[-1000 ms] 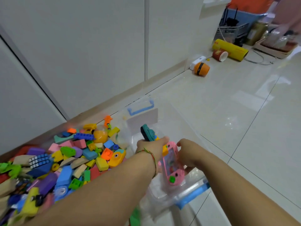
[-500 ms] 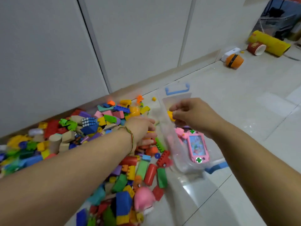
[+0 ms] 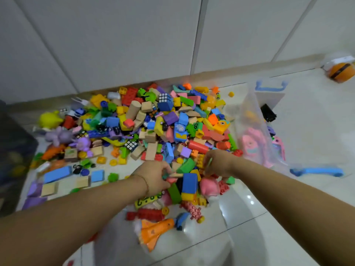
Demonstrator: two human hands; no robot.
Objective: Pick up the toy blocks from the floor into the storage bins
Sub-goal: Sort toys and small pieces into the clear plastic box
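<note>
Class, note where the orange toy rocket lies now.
In the head view, bottom centre: the orange toy rocket lies on the floor at the near edge of the block pile, beside a red studded brick.

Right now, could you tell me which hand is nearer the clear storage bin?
Right: the right hand is among blocks just left of the bin; the left hand lies farther left.

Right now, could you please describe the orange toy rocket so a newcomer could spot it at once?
Start at the pile of toy blocks spread on the floor along the wall. Follow it to its near edge, just past the long red brick. There the orange toy rocket lies on its side, the only winged orange piece there.
</note>
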